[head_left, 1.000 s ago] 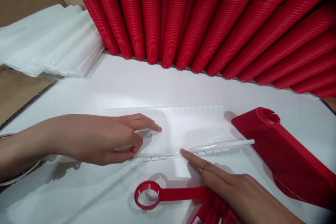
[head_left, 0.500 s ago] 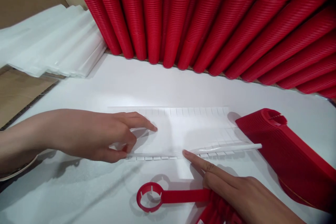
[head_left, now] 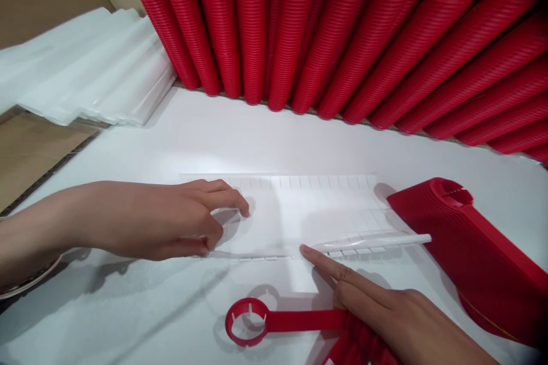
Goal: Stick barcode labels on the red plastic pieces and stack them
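Note:
A thin white plastic sheet lies flat, with rows of short slits along its far and near edges. Its near edge is curled up into a narrow roll at the right. My left hand rests on the sheet's left part, thumb and bent fingers closed at the near edge, forefinger tip touching the surface. With its forefinger stretched out, my right hand presses the near edge beside the curled part. Below it, a red plastic ring with a flat strip runs under the right hand, near more red pieces partly hidden there.
Tall stacks of nested red plastic pieces line the back of the white table. Another nested red stack lies at the right. A pile of translucent white sheets sits at the back left, by brown cardboard.
My left hand's forefinger has bent and drawn back slightly to the left, its thumb shifting a little along the sheet's near edge. My right hand stays in place on the sheet.

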A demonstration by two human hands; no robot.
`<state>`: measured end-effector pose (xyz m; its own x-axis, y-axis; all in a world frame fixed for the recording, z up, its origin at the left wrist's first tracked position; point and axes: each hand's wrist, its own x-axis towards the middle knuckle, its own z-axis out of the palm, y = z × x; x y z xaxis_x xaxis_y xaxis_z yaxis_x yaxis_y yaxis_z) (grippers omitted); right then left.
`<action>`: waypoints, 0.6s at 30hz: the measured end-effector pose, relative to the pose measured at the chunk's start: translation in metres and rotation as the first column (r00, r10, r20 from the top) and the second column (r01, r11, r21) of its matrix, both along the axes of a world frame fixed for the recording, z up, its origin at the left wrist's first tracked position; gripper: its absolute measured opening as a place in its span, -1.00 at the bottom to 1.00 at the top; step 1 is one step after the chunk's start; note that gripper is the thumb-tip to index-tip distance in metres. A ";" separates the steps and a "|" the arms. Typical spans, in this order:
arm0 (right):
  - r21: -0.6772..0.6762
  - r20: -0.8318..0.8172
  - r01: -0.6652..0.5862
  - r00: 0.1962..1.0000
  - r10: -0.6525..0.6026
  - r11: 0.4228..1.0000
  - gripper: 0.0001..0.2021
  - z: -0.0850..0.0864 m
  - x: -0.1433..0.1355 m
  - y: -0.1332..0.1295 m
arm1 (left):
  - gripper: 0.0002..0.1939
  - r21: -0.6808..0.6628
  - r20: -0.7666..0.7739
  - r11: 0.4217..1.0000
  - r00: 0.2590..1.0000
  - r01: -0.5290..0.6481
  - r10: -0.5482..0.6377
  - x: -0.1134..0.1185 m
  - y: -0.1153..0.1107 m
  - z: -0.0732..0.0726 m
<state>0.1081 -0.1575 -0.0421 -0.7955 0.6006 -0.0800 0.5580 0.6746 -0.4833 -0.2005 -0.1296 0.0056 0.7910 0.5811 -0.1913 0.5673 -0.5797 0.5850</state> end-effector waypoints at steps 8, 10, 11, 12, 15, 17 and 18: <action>-0.071 -0.062 -0.023 0.998 0.019 0.997 -0.47 -0.005 0.004 0.002 | -0.86 -0.007 -0.082 1.000 0.996 -0.021 0.020 -0.007 -0.014 -0.010; -0.070 -0.073 -0.006 0.997 0.001 0.997 -0.47 -0.004 0.003 0.001 | -0.85 0.007 -0.100 0.999 0.994 -0.045 0.046 -0.008 -0.016 -0.012; -0.069 -0.076 0.005 0.997 -0.010 0.998 -0.47 -0.004 0.003 0.000 | -0.85 0.013 -0.112 0.999 0.992 -0.052 0.053 -0.009 -0.016 -0.013; -0.067 -0.079 0.013 0.997 -0.018 0.998 -0.48 -0.003 0.002 -0.001 | -0.84 0.016 -0.124 0.998 0.990 -0.058 0.059 -0.009 -0.016 -0.013; -0.070 -0.085 0.016 0.996 -0.022 0.997 -0.48 -0.002 0.001 -0.001 | -0.84 0.003 -0.128 0.997 0.988 -0.083 0.083 -0.011 -0.015 -0.011; -0.077 -0.085 0.004 0.996 -0.010 0.997 -0.48 -0.004 0.003 0.001 | -0.84 -0.008 -0.107 0.995 0.990 -0.097 0.095 -0.012 -0.014 -0.009; -0.080 -0.088 -0.010 0.996 0.003 0.997 -0.47 -0.006 0.004 0.002 | -0.84 -0.012 -0.104 0.996 0.990 -0.092 0.090 -0.012 -0.013 -0.008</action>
<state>0.1126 -0.1559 -0.0477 -0.8052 0.5901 -0.0580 0.5071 0.6347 -0.5831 -0.2129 -0.1427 -0.0019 0.7104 0.6457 -0.2800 0.6753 -0.5133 0.5297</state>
